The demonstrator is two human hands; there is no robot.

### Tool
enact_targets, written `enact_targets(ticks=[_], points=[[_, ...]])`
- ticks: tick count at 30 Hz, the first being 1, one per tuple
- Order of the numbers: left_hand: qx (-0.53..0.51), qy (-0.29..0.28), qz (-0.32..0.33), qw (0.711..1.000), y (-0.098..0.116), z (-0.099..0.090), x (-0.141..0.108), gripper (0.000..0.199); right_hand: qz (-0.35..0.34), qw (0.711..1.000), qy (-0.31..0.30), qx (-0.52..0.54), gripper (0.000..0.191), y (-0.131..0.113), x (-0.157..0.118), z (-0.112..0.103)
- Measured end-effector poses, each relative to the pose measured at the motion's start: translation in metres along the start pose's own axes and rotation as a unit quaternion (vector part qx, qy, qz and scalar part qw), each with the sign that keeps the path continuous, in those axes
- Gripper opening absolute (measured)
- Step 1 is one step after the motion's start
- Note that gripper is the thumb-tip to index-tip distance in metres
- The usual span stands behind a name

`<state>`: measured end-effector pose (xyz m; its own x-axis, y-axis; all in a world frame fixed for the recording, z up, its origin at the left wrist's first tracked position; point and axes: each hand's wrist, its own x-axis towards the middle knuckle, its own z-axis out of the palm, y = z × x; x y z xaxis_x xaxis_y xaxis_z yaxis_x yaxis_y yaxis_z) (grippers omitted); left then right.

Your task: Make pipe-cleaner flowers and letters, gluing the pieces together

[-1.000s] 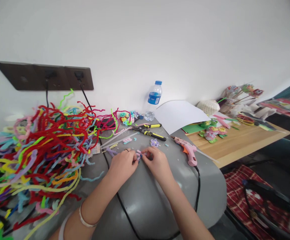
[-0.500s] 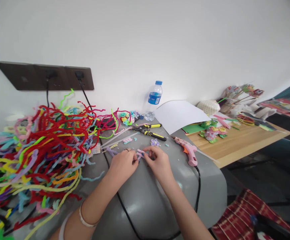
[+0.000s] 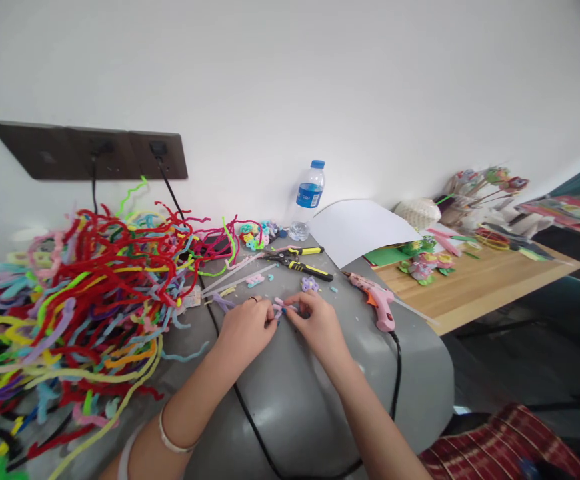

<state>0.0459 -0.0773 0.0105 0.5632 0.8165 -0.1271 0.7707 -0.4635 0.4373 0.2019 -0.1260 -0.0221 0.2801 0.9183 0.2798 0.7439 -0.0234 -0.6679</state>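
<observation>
Sagging lower at four o'clock than half a second ago, the red plaid cloth [image 3: 513,445] has shifted, while both hands have barely moved. The left hand [image 3: 247,330] and right hand [image 3: 317,325] pinch a small fuzzy pink-lilac piece [image 3: 279,304], which lies at two o'clock of the left, ten of the right. Just past them at one o'clock rests a looped, fluffy purple flower [image 3: 309,284]; at three, a smooth pink glue gun [image 3: 383,307].
</observation>
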Motion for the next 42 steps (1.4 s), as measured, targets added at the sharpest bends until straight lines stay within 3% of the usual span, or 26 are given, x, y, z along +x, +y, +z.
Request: enact_targets(ticks=[42], points=[[-0.019, -0.003, 0.076, 0.997, -0.013, -0.003, 0.002, 0.019, 0.024, 0.999, -0.005, 0.026, 0.015, 0.001, 0.000, 0.009]])
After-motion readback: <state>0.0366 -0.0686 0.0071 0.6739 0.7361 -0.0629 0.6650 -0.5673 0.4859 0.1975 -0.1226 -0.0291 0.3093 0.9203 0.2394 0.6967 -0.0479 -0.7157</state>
